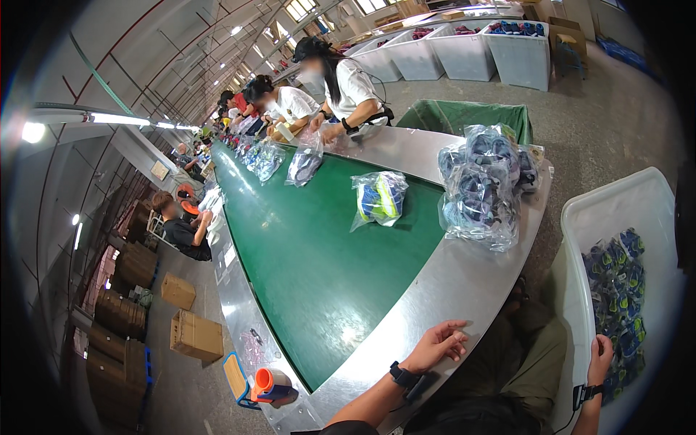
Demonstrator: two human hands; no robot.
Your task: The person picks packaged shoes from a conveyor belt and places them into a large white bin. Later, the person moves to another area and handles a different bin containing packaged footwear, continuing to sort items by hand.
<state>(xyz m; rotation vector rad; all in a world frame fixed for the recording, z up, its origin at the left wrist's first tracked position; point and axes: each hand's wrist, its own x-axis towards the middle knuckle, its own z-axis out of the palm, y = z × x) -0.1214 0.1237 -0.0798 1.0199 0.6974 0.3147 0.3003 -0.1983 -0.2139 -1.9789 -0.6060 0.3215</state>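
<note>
"bagged shoes (615, 319) lie in rows inside the white bin (573, 217) at your right. in the head view, what is your right hand (601, 357) doing there?"

"it is at the bin's near side, by the bags. whether your fingers touch or grip anything, i cannot tell. your left hand (440, 342) rests on the metal border (413, 312), fingers loosely curled with nothing in them, perhaps to steady you as you lean."

"and why the pile (482, 192) at the border's corner?"

"those bagged pairs are heaped well ahead of your left hand, probably to keep them off the moving part. one blue-and-yellow pair (379, 199) lies on the green belt (319, 268) instead, its clear bag likely guarding it from scuffs."

"what of the surface and the room?"

"the belt is smooth and catches glare; the metal around it is shiny. an orange-topped cup (271, 383) stands on the border at your left. across the belt, a co-worker in white (355, 87) reaches toward another bag (305, 164). cartons (196, 335) sit on the grey floor, more bins (516, 58) line the far side, and tube lights hang overhead at left."
</note>
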